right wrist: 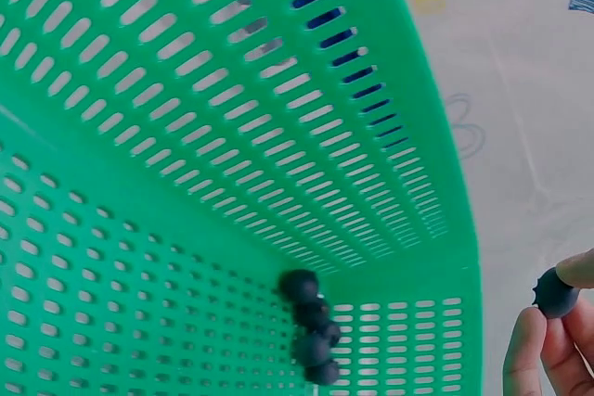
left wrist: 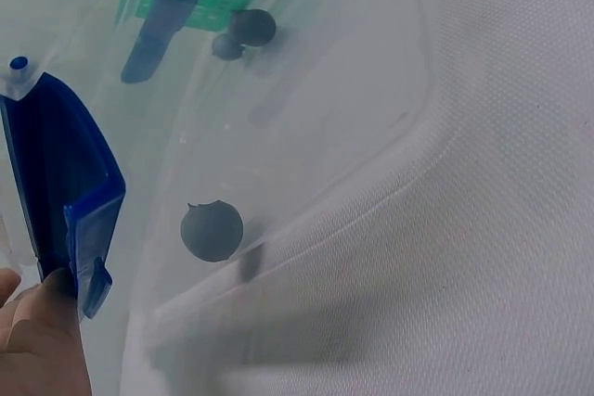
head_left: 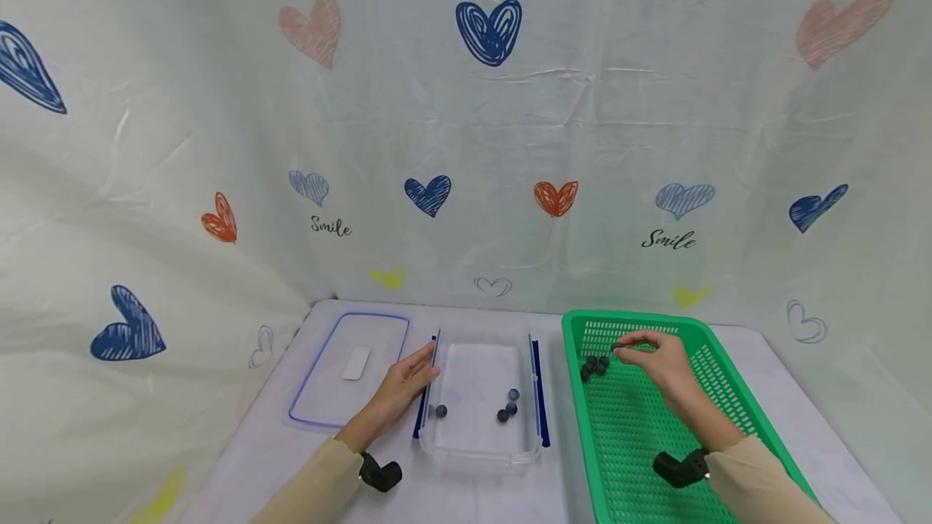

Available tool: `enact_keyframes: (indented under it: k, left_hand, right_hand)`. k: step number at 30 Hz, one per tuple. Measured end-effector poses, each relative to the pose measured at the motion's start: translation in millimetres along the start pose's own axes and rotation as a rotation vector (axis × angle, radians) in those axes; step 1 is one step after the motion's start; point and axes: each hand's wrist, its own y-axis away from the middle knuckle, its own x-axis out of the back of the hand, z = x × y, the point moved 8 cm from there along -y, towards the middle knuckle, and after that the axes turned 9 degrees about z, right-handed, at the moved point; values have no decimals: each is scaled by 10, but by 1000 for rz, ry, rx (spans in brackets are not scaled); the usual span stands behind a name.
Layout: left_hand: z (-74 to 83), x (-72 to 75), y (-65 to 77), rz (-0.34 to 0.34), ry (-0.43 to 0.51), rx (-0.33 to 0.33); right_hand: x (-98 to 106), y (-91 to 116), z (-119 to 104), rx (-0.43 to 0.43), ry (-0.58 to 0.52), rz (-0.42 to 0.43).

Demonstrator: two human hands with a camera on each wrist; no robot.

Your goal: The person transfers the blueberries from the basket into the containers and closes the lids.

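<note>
My right hand [head_left: 658,362] pinches a blueberry [right wrist: 557,294] between thumb and fingertips above the far part of the green basket [head_left: 582,435]. Several blueberries [right wrist: 311,348] lie bunched in the basket's far left corner. A clear plastic box [head_left: 476,457] with blue side latches [left wrist: 65,150] stands left of the basket. Inside it, one blueberry [left wrist: 212,231] sits by the left wall and a few others [head_left: 512,408] lie toward the right. My left hand [head_left: 396,390] rests against the box's left side, its extended fingers touching the latch; part of this hand is out of the left wrist view.
A clear lid [head_left: 324,358] with a blue rim lies flat at the left, with a white rectangular piece [head_left: 356,363] on it. A white cloth [head_left: 255,475] covers the table. Behind hangs a pale curtain [head_left: 612,128] printed with hearts.
</note>
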Motion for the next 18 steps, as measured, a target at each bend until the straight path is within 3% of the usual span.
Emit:
enact_keyframes:
  k: [5,11,18]
  left_hand:
    - [-151,51,-78,23,6,-18]
    - [-148,54,-75,29,0,-41]
    - [-148,47,-73,23,3,-24]
  right_hand:
    - [30,3,-42,19,-19,-13]
    - [47,7,-107,17,-50,-27]
    - [12,27,-172,17,-135,-77]
